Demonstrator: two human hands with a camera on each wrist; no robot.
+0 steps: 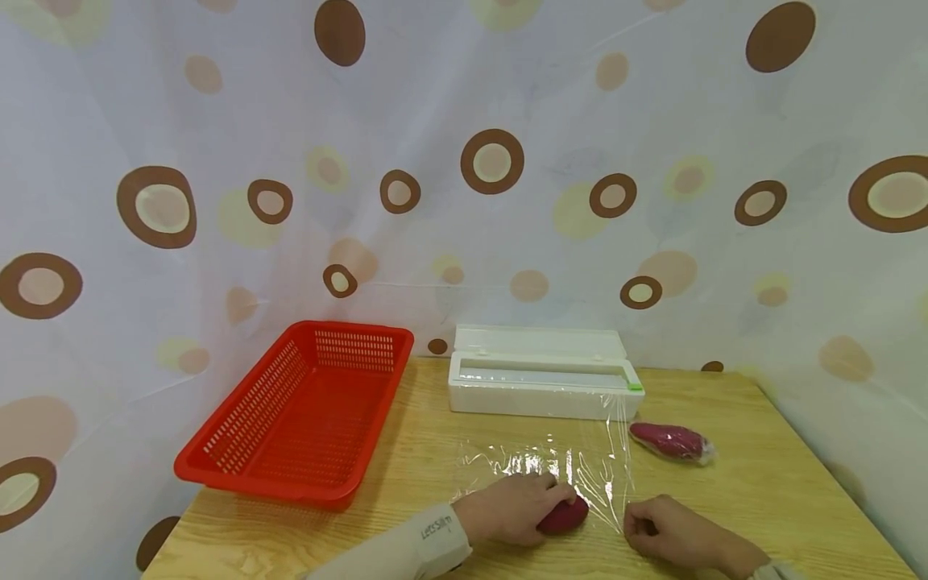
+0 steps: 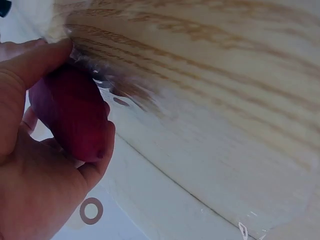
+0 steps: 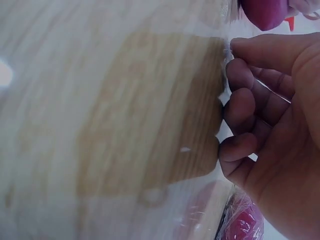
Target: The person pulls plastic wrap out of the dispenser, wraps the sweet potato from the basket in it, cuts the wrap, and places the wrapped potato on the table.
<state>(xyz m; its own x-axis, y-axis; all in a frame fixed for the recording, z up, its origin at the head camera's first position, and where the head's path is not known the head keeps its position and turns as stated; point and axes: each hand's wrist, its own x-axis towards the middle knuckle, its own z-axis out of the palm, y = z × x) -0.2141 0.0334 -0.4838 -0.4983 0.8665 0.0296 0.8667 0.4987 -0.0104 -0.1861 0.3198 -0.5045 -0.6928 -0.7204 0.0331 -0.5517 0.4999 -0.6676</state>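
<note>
From where I stand, a purple sweet potato (image 1: 564, 517) lies at the near middle of the counter (image 1: 768, 459), on clear plastic wrap (image 1: 536, 463). It is smooth-skinned and plump, tapering to a small nub. The left hand (image 1: 511, 507) is curled round it, thumb on one side and fingers on the other. Just to the right, the right hand (image 1: 674, 532) has its fingers bent in and nips the wrap's near right corner, where the creases run together.

The only writing I can make out is on the left sleeve (image 1: 406, 548), a pale cuff with dark lettering that seems to read "LetsSlim". The glossy, wrinkled wrap stretches back to a long white box (image 1: 544, 400) at the far side, its lid raised and a bright green tab (image 1: 635, 387) at its right end. Right of that lies a wrapped sweet potato (image 1: 673, 443) in crinkled film. On the left sits a red plastic basket (image 1: 326, 486), rectangular with slotted walls. The counter is pale, grained wood; behind it hangs a white sheet (image 1: 435, 97) printed with brown rings and beige spots.
</note>
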